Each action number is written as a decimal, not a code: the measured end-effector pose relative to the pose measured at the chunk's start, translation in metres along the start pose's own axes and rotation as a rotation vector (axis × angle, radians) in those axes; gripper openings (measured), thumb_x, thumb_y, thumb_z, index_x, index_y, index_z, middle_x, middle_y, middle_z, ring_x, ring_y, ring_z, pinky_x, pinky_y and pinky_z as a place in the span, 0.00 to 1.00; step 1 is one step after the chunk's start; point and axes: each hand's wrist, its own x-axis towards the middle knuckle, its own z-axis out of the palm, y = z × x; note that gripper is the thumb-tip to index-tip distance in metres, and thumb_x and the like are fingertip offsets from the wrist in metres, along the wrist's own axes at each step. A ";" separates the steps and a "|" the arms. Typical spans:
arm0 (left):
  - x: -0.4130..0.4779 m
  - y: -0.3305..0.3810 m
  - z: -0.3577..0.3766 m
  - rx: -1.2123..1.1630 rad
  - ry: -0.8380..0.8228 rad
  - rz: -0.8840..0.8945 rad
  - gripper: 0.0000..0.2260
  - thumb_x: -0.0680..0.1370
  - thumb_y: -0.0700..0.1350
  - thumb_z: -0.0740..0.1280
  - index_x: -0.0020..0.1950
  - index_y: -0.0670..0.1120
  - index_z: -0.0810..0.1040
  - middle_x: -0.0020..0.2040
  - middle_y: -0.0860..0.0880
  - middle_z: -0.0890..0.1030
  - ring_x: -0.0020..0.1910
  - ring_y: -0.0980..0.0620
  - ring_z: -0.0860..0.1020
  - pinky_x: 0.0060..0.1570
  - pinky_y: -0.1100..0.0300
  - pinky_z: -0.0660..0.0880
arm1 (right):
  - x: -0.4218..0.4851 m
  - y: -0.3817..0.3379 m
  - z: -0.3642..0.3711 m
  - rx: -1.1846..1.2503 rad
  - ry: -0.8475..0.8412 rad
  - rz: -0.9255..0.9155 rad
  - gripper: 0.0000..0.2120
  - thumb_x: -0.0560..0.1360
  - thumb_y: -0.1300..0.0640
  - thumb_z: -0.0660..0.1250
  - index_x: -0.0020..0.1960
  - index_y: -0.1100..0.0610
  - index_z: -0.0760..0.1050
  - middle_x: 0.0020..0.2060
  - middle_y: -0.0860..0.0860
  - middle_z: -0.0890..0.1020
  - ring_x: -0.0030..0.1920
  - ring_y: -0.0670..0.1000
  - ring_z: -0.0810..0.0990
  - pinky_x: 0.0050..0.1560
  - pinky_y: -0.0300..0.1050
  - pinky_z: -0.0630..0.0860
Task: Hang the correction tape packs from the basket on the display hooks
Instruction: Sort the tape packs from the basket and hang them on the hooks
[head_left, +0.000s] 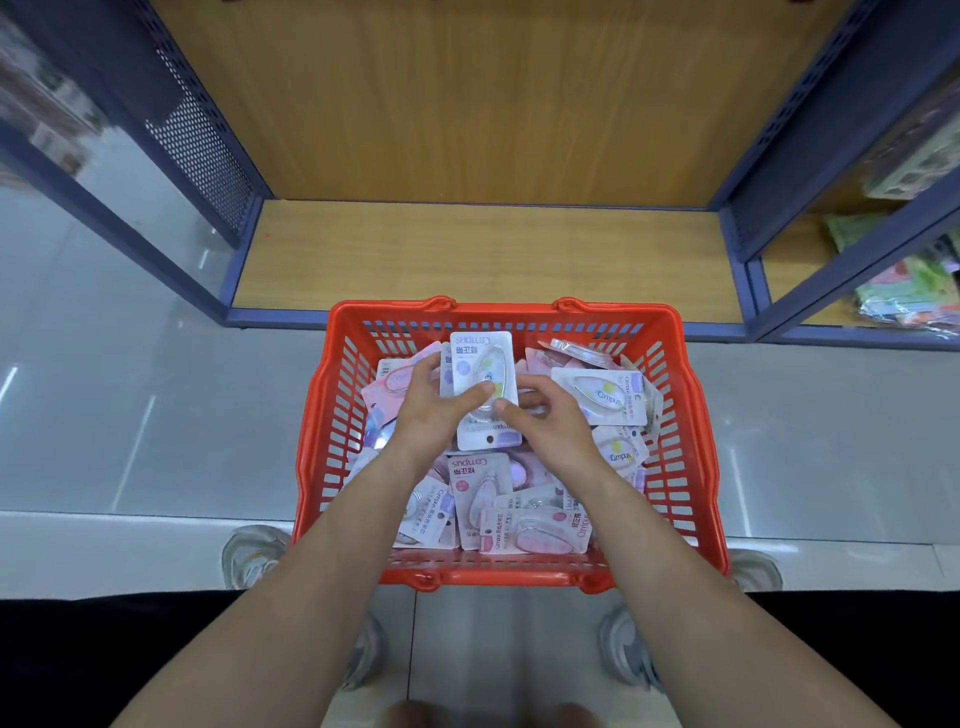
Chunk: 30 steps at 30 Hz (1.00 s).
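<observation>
Red plastic lattice forms the basket (498, 313), which sits on the floor at six o'clock from the wooden shelf board (483, 254). It is heaped with correction tape packs (535, 530) lying at all angles. We hold the top pack (480, 364) just above the heap, toward the basket's twelve o'clock side. At least one more card is stacked beneath it, and that card shows a dark punched hole near its six o'clock edge.

Our left hand (431, 415) grips from about eight o'clock, thumb across the front and fingers curled behind. Our right hand (553, 421) pinches from about four o'clock in the same way. The pack sticks out of both grips toward twelve o'clock, so most of the card is uncovered.

We judge these packs to be very light: stiff card with a clear blister bulging at the centre. The glossy faces will likely slide over one another, so a stack could fan out or shed a card. The flat card edges are the best place to hold, away from the blister and clear of the hole. No display hooks are in view.
</observation>
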 end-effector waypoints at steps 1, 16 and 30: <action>0.001 0.001 -0.001 -0.014 0.023 -0.009 0.28 0.73 0.43 0.79 0.68 0.52 0.69 0.60 0.49 0.83 0.56 0.49 0.84 0.56 0.48 0.82 | -0.001 -0.001 0.000 -0.006 -0.016 0.011 0.15 0.77 0.53 0.74 0.62 0.50 0.76 0.52 0.48 0.81 0.43 0.40 0.84 0.42 0.36 0.78; -0.019 0.053 -0.002 -0.080 -0.003 0.090 0.30 0.69 0.42 0.81 0.65 0.51 0.70 0.57 0.48 0.82 0.54 0.50 0.84 0.57 0.50 0.81 | -0.010 -0.033 -0.013 0.183 -0.123 0.069 0.24 0.72 0.64 0.77 0.63 0.50 0.74 0.54 0.56 0.83 0.50 0.58 0.87 0.53 0.60 0.84; -0.095 0.169 -0.044 0.388 -0.382 0.111 0.24 0.65 0.48 0.81 0.59 0.50 0.81 0.49 0.46 0.87 0.39 0.51 0.84 0.43 0.56 0.79 | -0.055 -0.143 -0.033 0.411 -0.041 -0.126 0.32 0.69 0.68 0.77 0.69 0.51 0.72 0.56 0.58 0.79 0.43 0.55 0.82 0.36 0.47 0.79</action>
